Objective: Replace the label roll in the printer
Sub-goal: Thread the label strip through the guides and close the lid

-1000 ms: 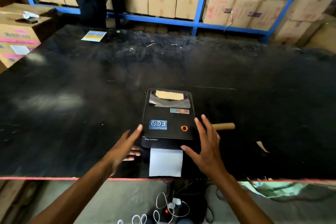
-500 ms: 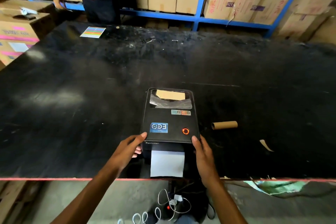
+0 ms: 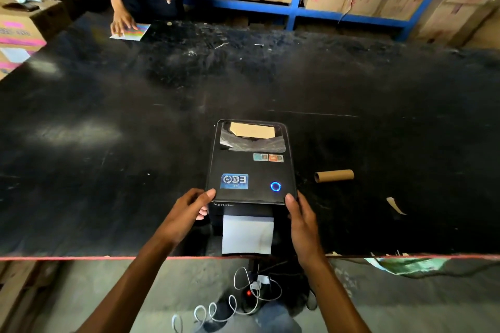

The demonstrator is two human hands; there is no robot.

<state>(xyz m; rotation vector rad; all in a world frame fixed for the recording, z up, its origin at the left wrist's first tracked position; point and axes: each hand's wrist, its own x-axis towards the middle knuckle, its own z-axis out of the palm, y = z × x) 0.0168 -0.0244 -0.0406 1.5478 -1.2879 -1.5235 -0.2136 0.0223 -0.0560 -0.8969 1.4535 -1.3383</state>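
We have the printer between our hands at the near edge of the black table, its lid down and the ring light glowing blue just ahead of our right hand. Our left hand curls round the lid's front left corner, thumb on top and fingers tucked under; the right hand grips the front right corner the same way. Both hands are closed on the lid.

A strip of white label paper hangs from the slot between our wrists, so the new roll seems to be inside (we cannot see it through the window). The empty cardboard core lies apart, to the right of our right hand.

We judge the step to be seating the lid. To do it well, we press both corners evenly until both latches catch, keep the paper straight and centred in the slot, and avoid pinching it.
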